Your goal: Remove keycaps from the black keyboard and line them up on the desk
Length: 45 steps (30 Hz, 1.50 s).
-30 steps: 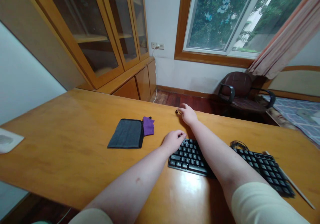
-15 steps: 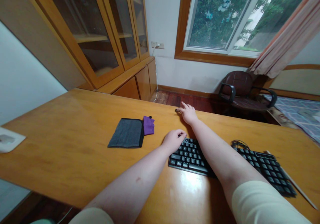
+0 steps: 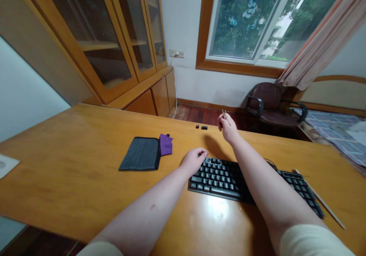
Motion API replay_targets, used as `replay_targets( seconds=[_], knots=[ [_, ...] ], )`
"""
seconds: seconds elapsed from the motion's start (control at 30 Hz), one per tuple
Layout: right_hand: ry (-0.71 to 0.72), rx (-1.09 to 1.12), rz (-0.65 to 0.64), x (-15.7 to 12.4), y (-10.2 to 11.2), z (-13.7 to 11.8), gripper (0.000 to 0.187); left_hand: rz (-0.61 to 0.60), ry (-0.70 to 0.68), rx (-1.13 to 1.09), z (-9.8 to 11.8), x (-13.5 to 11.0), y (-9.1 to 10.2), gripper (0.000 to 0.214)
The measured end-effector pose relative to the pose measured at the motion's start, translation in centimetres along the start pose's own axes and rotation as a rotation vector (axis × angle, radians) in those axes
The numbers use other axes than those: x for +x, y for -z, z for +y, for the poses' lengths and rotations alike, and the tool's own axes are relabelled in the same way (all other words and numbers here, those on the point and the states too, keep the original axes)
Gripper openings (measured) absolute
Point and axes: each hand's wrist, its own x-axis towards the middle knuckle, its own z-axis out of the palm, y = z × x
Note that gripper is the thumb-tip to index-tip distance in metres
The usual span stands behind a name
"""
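My left hand (image 3: 194, 160) is closed at the upper left corner of a black keyboard (image 3: 225, 192), with its fingers curled over the edge. Beyond the keyboard, my right hand (image 3: 228, 127) is raised above the desk. A thin, pale tool (image 3: 224, 113) pokes up from its closed fingers; most of it is hidden. Small black keycaps (image 3: 204, 127) lie near the desk's far edge, left of my right hand, with another keycap (image 3: 197, 126) beside them. My right forearm covers part of the keyboard.
A grey cloth (image 3: 140, 153) with dark edging and a purple cloth piece (image 3: 166, 144) lie to the left. Along the keyboard's right end rests a pale stick (image 3: 323, 202). Past the wooden desk (image 3: 71, 164) stand a glass-door cabinet (image 3: 134, 73) and an armchair (image 3: 265, 99).
My right hand has lifted from the keycaps and moved right, its fingers now closed round the thin tool. The keycaps are uncovered. My left hand stays at the keyboard; the view has shifted slightly.
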Motion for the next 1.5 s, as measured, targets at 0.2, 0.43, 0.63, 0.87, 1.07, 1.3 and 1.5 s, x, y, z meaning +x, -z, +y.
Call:
replay_targets(
  seconds=[0.2, 0.43, 0.63, 0.87, 1.07, 1.3, 1.5],
  knots=[
    [0.132, -0.048, -0.178, -6.5, 3.9, -2.4, 0.028, 0.056, -0.153, 0.325, 2.6, -0.7, 0.6, 0.025],
    [-0.023, 0.12, -0.179, -9.0, 2.2, -0.5, 0.017, -0.165, -0.187, 0.454, 3.1, 0.6, -0.2, 0.038],
    [0.009, 0.043, -0.164, -9.6, 1.6, -0.5, 0.013, -0.163, -0.185, 0.431, 2.2, 0.4, -0.4, 0.033],
    [0.007, 0.049, -0.227, -10.1, 1.5, -0.8, 0.014, -0.158, -0.23, 0.444, 2.1, 0.1, -0.5, 0.032],
    [0.172, 0.02, -0.363, -10.2, 1.4, -1.4, 0.014, -0.163, -0.207, 0.504, 2.0, 0.1, -0.6, 0.025],
    [0.3, -0.152, -0.445, -10.5, 1.3, -1.0, 0.017, -0.2, -0.256, 0.502, 1.9, 0.5, -0.6, 0.024],
    [0.088, -0.125, -0.335, -10.5, 1.3, -1.0, 0.015, -0.198, -0.256, 0.546, 2.0, 0.8, -0.7, 0.026]
  ],
)
